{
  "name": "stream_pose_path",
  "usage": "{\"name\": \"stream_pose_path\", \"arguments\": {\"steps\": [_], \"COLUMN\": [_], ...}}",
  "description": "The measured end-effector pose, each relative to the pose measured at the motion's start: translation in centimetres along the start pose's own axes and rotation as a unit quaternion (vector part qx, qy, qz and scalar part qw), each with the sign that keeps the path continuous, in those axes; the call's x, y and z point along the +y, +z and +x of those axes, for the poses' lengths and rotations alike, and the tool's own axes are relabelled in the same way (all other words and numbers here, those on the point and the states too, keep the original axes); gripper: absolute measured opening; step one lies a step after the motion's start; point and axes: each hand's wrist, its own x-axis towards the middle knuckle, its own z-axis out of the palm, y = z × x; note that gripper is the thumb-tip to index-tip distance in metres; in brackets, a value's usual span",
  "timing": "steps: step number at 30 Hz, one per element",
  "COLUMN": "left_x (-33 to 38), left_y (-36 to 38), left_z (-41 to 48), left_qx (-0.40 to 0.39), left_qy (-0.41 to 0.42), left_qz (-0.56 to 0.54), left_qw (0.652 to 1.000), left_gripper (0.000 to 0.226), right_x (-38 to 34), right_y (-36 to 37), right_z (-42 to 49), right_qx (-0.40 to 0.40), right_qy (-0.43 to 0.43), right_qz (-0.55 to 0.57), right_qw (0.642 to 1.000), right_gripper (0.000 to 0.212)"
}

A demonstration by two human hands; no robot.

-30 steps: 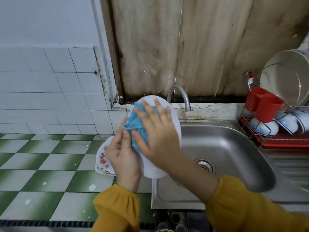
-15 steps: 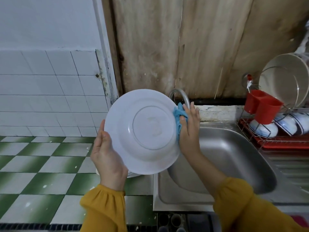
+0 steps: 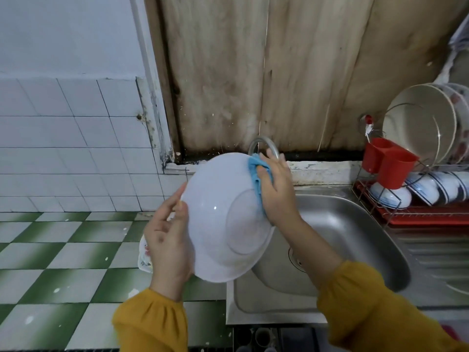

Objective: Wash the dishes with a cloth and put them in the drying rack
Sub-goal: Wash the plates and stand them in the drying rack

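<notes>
A white deep plate [image 3: 223, 219] is held up over the left edge of the steel sink [image 3: 355, 240], its underside facing me. My left hand [image 3: 168, 240] holds its left rim, fingers straight along the edge. My right hand [image 3: 276, 189] presses a blue cloth [image 3: 256, 174] against the plate's upper right rim, with the thumb on the cloth. The red drying rack [image 3: 426, 212] stands at the right with bowls and upright plates in it.
A flower-patterned plate [image 3: 144, 257] lies on the green-and-white tiled counter [image 3: 63, 250] behind my left hand. The curved tap [image 3: 261, 142] rises behind the cloth. Two red cups [image 3: 388, 161] hang on the rack's left end. A wooden board backs the sink.
The plate was turned from cloth-covered face to its underside facing me, then tilted rightward. My right hand with the cloth moved to the upper right rim; my left hand shifted along the left rim.
</notes>
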Motion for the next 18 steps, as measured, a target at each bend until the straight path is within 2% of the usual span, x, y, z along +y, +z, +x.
{"name": "stream_pose_path", "arguments": {"steps": [2,4,6,8,9,11,12,13,14,16,18], "left_x": [-0.6,-1.3,-1.6,-1.2,-0.8,-0.2,-0.1,-0.1,-0.3,-1.0,-1.6], "left_y": [0.9,0.9,0.5,0.4,0.4,0.5,0.5,0.5,0.4,0.5,0.9], "left_z": [-0.8,-1.1,-1.0,-1.1,-1.1,-1.1,-1.1,-1.0,-1.0,-0.9,-0.9], "left_qx": [-0.027,-0.021,-0.003,0.017,0.028,0.03,0.022,0.013,0.007,0.005,0.021], "left_qy": [0.03,0.055,0.081,0.1,0.104,0.107,0.111,0.113,0.113,0.107,0.102], "left_qz": [0.037,0.059,0.077,0.053,0.033,0.015,0.021,0.029,0.038,0.069,0.076], "left_qw": [0.999,0.997,0.994,0.993,0.994,0.994,0.993,0.993,0.993,0.992,0.992], "left_gripper": [0.024,0.023,0.025,0.026,0.027,0.027,0.025,0.024,0.024,0.024,0.021], "right_x": [-2.1,-3.2,-3.4,-2.3,-1.5,-0.6,-0.5,-0.6,-1.2,-3.3,-4.8], "right_y": [0.3,1.0,1.2,1.4,1.5,1.3,1.2,1.2,1.2,1.3,2.0], "right_z": [-0.5,-1.6,-1.5,0.1,1.2,3.2,3.6,3.5,3.0,0.8,-2.0], "right_qx": [-0.024,-0.068,-0.103,-0.084,-0.056,-0.029,-0.037,-0.045,-0.045,-0.027,-0.013], "right_qy": [-0.111,-0.239,-0.285,-0.203,-0.118,0.062,0.104,0.104,0.068,-0.066,-0.201], "right_qz": [-0.047,-0.123,-0.147,-0.081,-0.025,0.037,0.021,-0.008,-0.042,-0.099,-0.149], "right_qw": [0.992,0.961,0.941,0.972,0.991,0.997,0.994,0.994,0.996,0.993,0.968], "right_gripper": [0.056,0.061,0.061,0.06,0.058,0.055,0.056,0.056,0.055,0.057,0.062]}}
